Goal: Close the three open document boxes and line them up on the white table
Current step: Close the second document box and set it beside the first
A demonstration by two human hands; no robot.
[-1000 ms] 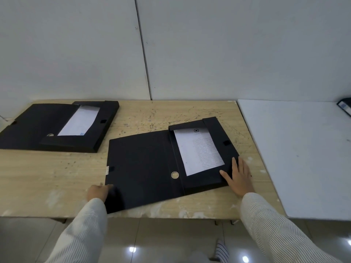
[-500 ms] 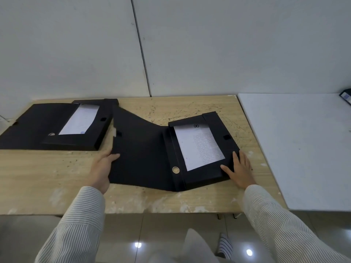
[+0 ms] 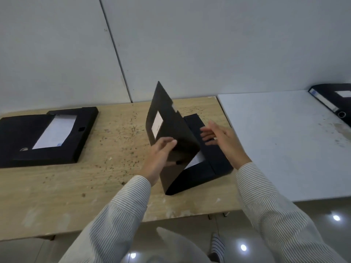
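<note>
A black document box (image 3: 218, 164) lies on the wooden table (image 3: 106, 168) near its right end. Its lid (image 3: 169, 126) stands raised almost upright, with a white label on its outer face. My left hand (image 3: 159, 158) grips the lid's near edge. My right hand (image 3: 222, 141) hovers open over the box's right side, fingers spread. White paper shows inside under the lid. A second black box (image 3: 47, 137) lies open at the far left with white paper in it. A third black box (image 3: 334, 103) rests on the white table (image 3: 284, 145) at the far right edge.
A grey panelled wall stands right behind both tables. The white table butts against the wooden one's right side. The near table edges drop to a glossy tiled floor (image 3: 190, 243).
The lid has swung up from flat on the table to nearly upright, carried by my left hand. My right hand has lifted off the box's corner.
</note>
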